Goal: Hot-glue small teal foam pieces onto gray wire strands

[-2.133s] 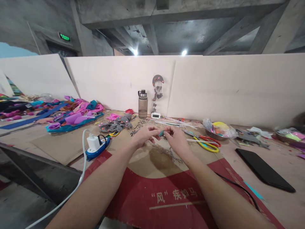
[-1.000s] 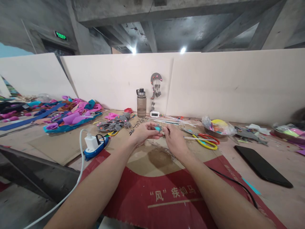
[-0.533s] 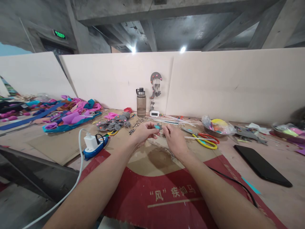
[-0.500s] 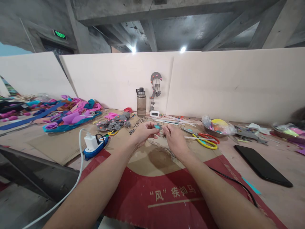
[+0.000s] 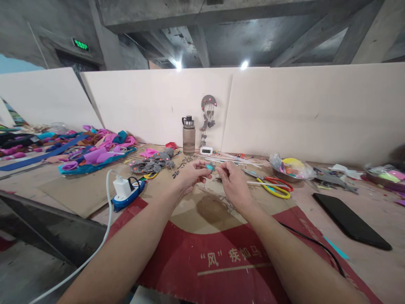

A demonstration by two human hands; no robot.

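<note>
Turquoise-and-grey craft piece (image 5: pixel 209 167): raised between the two hands, above the far part of the cardboard sheet (image 5: pixel 190 223).
Handling: probably light and soft, felt-like, easily bent or squashed, hardly slippery; a gentle fingertip pinch at its edges should suit it best.
Left hand (image 5: pixel 190 176): thumb and forefinger nearly together, pinching the turquoise part; the other fingers curl loosely below.
Right hand (image 5: pixel 234 182): fingers bent inward at the grey end, thumb close to forefinger; whether they meet, and on what, I cannot tell.
Grey thread tangle (image 5: pixel 230 205): on the cardboard, beside the right hand; thin, likely to snag; its ends are lost against the sheet.
Hard to see: the piece's outline and underside, covered by fingertips; any needle or thread there is too small to tell.
Scissors (image 5: pixel 274 190): to the right; blades partly hidden behind the right hand.
</note>
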